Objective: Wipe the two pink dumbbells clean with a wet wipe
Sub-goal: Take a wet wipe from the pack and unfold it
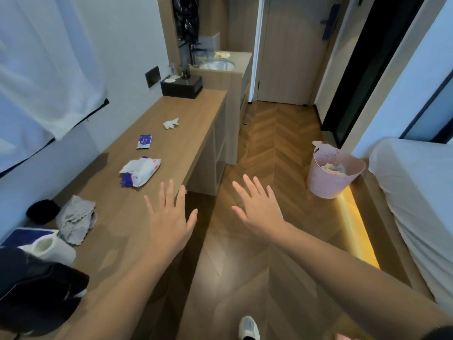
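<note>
**A:** Head view. State of the hands?

**B:** Left hand (169, 217) and right hand (259, 209) are both palm down, fingers straight and spread, holding nothing. The left hovers over the front edge of the desk (186, 114). The right is over the floor (269, 143), apart from the left.

**A:** Edges and open room?

**B:** A strip of floor runs between the desk front on the left and the bed (416, 192) on the right, up to a closed door (291, 50). A pink basket (333, 173) stands on the floor just beside the bed's corner and narrows the strip there. A white shoe (248, 327) shows at the bottom edge.

**A:** Task things?

**B:** The wet wipe pack (140, 172) lies on the desk, ahead of the left hand and untouched, with a white sheet showing at its opening. Dumbbells: cannot place them from this view.

**A:** Any readable print?

**B:** The pack and a small blue sachet (144, 141) beyond it carry print, too blurred to read.

**A:** What else is on the desk?

**B:** A crumpled white wad (171, 123) lies past the sachet. A black box (181, 86) sits at the far end, near the sink (217, 65). At the near left are a grey cloth (76, 220), a black lump (42, 211) beside it, a white roll (52, 249) and a dark garment (36, 290).
</note>
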Action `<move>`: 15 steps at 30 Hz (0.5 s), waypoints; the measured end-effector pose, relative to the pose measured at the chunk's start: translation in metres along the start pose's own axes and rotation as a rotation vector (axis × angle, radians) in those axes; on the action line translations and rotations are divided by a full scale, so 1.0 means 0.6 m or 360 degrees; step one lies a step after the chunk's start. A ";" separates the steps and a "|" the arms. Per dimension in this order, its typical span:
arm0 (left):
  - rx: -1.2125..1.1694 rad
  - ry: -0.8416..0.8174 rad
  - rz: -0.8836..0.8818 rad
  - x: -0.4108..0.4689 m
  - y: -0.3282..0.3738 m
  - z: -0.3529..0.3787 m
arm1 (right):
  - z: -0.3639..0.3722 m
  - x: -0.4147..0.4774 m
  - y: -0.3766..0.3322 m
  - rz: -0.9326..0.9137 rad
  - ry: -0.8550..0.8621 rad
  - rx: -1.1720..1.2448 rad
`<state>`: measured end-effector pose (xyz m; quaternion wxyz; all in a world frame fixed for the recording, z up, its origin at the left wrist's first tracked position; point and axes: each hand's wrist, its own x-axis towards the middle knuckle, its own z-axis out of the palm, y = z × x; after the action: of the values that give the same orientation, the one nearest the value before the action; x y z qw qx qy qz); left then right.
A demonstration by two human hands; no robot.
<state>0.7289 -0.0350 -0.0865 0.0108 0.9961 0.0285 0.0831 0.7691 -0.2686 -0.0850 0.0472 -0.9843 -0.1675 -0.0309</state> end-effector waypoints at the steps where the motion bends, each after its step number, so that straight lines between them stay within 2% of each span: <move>1: 0.0021 0.0000 -0.0032 0.025 0.001 0.005 | -0.001 0.032 0.007 -0.0026 -0.0014 0.0003; 6: 0.0068 0.0061 -0.0211 0.124 -0.006 0.020 | -0.001 0.174 0.020 -0.0179 -0.0047 0.0038; 15: 0.0086 -0.0060 -0.0467 0.230 -0.060 0.083 | 0.049 0.342 -0.014 -0.0397 -0.0188 0.0150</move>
<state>0.8712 0.0083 -0.1139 -0.0033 0.9825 0.1758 0.0613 0.9611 -0.1904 -0.0976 0.0791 -0.9526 -0.2922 0.0292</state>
